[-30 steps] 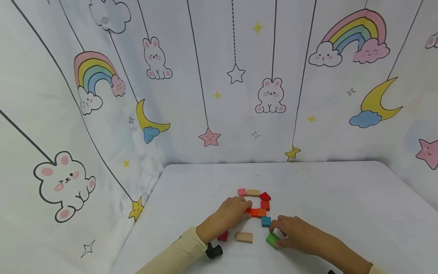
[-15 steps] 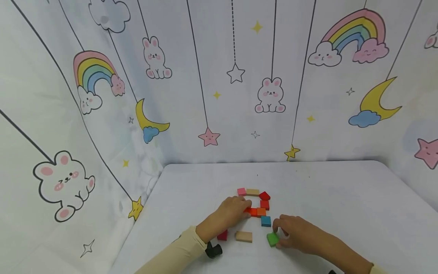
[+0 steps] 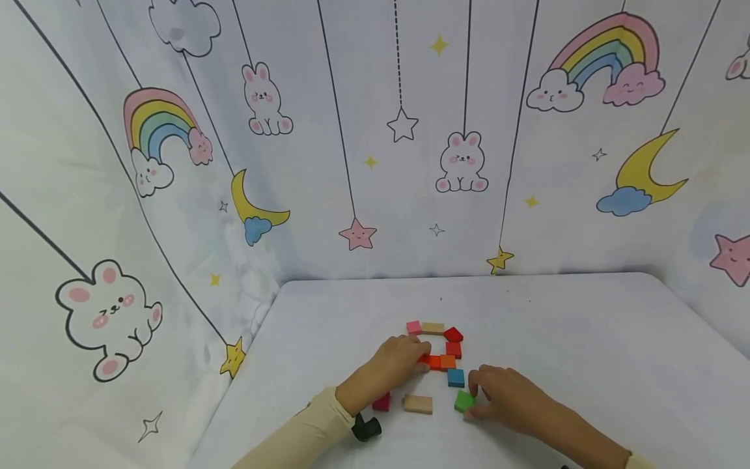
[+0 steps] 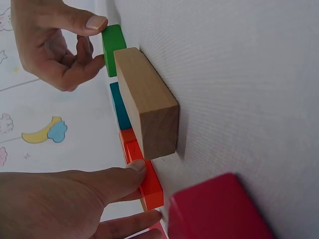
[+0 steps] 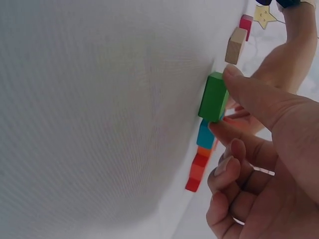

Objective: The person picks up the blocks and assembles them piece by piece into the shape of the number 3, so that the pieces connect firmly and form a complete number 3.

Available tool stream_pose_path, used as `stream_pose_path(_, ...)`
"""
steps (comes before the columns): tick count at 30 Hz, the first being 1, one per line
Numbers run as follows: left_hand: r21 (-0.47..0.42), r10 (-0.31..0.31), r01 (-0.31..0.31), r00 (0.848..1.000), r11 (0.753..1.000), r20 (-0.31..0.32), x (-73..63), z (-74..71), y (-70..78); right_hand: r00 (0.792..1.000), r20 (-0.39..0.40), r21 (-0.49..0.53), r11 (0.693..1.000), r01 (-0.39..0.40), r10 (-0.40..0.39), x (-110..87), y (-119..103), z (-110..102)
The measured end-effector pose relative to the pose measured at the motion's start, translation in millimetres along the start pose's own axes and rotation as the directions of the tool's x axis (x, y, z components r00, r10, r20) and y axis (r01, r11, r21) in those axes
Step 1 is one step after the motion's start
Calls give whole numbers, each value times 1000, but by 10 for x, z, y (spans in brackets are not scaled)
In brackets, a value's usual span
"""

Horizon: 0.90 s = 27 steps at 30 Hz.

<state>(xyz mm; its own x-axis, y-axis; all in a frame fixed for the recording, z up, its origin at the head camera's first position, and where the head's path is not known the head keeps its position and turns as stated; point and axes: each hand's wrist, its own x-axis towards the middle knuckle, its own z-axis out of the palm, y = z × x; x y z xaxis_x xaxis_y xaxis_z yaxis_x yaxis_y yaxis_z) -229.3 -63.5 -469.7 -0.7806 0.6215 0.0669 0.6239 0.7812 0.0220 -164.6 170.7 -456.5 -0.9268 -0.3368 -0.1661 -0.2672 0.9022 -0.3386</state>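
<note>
In the head view my right hand [image 3: 508, 398] pinches a green block [image 3: 465, 401] between thumb and index finger. The right wrist view has the thumb at one end of the green block [image 5: 214, 97] and the index fingertip at the other. My left hand [image 3: 394, 365] holds an orange-red block [image 4: 149, 181] at the left end of the middle row, thumb on its near side and fingers beyond. An orange block [image 3: 448, 361] continues that row. A blue block [image 3: 456, 378] lies just below it, a short gap from the green one.
A pink block [image 3: 414, 327], a plain wood block [image 3: 433, 329], a red pointed block [image 3: 454, 334] and a red block [image 3: 454, 350] form the top and right side. Nearer lie another wood block [image 3: 418, 404] and a dark red block [image 3: 381, 402]. A black object [image 3: 366, 428] sits at the left wrist.
The green block has turned straighter and shifted slightly away from me, towards the blue block, with my right hand moving along. My left hand stays in place.
</note>
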Motion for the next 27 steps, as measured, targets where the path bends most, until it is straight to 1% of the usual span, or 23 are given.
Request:
stream_pose_path(5,6,-1,1,1000,1000,6,0,9,-2,1000,-31,-8,1000,4,-4,22,-16,34)
stream_pose_path(16,12,-9,9,1000,1000,14,2,1,9,997,-69,1,1000,15,-15,54,-29,58)
stream_pose_path(27,20,-15,15,1000,1000,25,3,-11,20,996,-86,5,1000,21,-21,61,-29,55)
